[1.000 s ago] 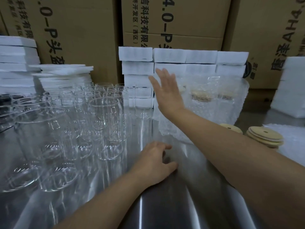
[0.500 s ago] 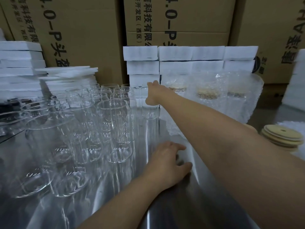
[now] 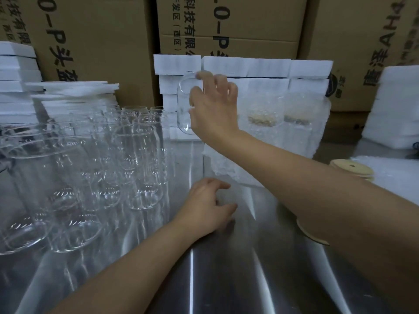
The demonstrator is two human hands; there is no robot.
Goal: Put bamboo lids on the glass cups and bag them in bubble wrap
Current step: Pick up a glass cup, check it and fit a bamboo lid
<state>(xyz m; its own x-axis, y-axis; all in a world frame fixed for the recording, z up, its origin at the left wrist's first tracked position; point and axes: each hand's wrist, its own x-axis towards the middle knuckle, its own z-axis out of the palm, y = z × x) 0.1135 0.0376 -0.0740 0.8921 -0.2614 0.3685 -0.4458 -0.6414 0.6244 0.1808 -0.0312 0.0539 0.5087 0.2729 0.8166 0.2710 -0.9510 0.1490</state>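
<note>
Worked at a steel tabletop (image 3: 226, 279) closed off along its far edge by cardboard cartons (image 3: 95, 41) and white foam blocks (image 3: 267, 66). Gripped one glass cup (image 3: 184, 105) in the right hand (image 3: 213, 109), fingers curled round its wall, raised clear of the tabletop before the foam near the far edge; too blurred to tell its tilt. Rested the left hand (image 3: 206, 207) on bare steel near the middle, fingers loosely curled, nothing in it. Left the other cups (image 3: 136, 166) crowded along the left side, lidless. Kept bamboo lids (image 3: 353, 168) stacked toward the right edge, and bagged cups (image 3: 283, 123) in bubble wrap against the foam.

Judged the step as fetching a cup for lidding. Probably needed to carry it above the standing rims rather than between them, hold the wall and not the mouth so a lid could seat, set it upright on the open steel beside the left hand, and steady it there before pressing the lid down.
</note>
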